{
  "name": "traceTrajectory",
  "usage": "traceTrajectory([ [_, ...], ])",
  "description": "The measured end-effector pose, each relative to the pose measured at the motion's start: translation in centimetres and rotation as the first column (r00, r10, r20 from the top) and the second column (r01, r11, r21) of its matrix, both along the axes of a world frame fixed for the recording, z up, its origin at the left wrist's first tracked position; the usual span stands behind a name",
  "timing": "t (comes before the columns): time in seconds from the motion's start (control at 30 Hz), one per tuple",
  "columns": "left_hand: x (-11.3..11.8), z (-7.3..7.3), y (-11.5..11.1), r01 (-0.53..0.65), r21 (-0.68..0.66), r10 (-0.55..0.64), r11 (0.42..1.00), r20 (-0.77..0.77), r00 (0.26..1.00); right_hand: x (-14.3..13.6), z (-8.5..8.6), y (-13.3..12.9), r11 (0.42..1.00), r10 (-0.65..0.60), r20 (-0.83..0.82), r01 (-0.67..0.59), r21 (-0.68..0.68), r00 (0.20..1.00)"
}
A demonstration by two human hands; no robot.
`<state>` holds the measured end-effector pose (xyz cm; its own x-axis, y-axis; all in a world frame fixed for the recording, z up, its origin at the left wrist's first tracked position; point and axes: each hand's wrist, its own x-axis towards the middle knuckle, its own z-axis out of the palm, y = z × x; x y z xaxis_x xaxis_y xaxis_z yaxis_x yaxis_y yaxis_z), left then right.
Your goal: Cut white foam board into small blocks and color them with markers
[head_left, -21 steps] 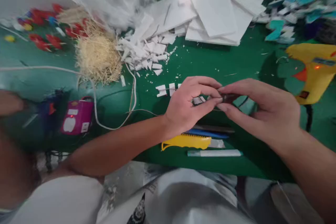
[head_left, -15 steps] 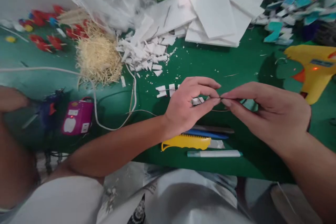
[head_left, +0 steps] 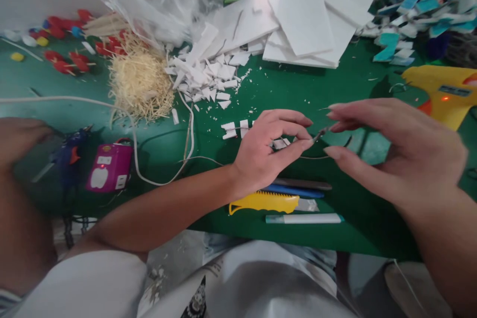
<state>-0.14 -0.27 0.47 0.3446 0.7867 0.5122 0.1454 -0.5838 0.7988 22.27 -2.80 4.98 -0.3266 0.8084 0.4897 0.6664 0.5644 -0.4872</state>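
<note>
Thumb and forefinger of my left hand (head_left: 274, 146) pinch a thin dark wire (head_left: 321, 133) that juts out to the right from the fingertips. My right hand (head_left: 398, 151) hovers just right of the wire's end, its thumb spread away from its fingers; whether the fingers touch the wire is too small to tell. White foam pieces (head_left: 229, 130) lie left of my left hand, and another small white piece shows beneath it. Below are a yellow-handled cutter (head_left: 265, 202), a blue stick-like tool (head_left: 294, 190) and a white marker (head_left: 304, 218).
Foam sheets (head_left: 305, 22) and foam scraps (head_left: 210, 72) lie behind. A yellow glue gun (head_left: 439, 89) is at right. At left are a straw-like pile (head_left: 139, 82), a white cable (head_left: 136, 146), a magenta box (head_left: 110, 166) and another person's hand (head_left: 22, 141) by a blue glue gun (head_left: 76, 146).
My right hand has opened its pinch and moved right, with its fingers raised. My left hand stays nearly still. The other person's hand has shifted right, towards the blue glue gun.
</note>
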Motion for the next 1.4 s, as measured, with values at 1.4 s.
traceTrajectory([
  [1.4,-0.1,0.2,0.1,0.049,0.007,-0.048,0.999,-0.031,0.998,-0.2,-0.2,1.3,0.983,-0.108,0.138,0.085,0.162,0.984],
])
